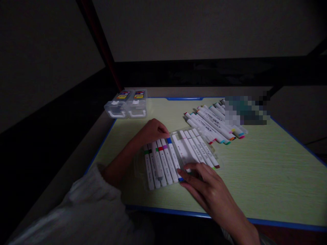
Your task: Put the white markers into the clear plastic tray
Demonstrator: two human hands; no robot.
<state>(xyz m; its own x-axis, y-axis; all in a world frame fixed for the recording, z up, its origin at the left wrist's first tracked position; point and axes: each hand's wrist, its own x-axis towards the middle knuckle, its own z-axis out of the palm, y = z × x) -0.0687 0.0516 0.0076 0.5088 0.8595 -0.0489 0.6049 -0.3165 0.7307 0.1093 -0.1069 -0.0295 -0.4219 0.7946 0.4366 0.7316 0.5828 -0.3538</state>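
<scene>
A white marker with blue ends (175, 158) lies slanted at the middle of a clear plastic case (139, 170). My left hand (152, 131) is closed, its fingertips at the marker's far blue end. At the near blue end, the thumb and index finger of my right hand (208, 185) pinch the same marker. Several white markers (163, 163) with green, black, red and purple bands lie in the left half of the case, one resting on top of the others. In the right half lies another row of white markers (198, 146), partly behind my right fingers.
Loose markers with coloured ends (212, 124) are spread at the table's back right, beside a pixelated patch. Two clear plastic boxes with handles (136, 107) stand at the back left corner. The pale green table (268, 177) has a blue edge, with a wall behind.
</scene>
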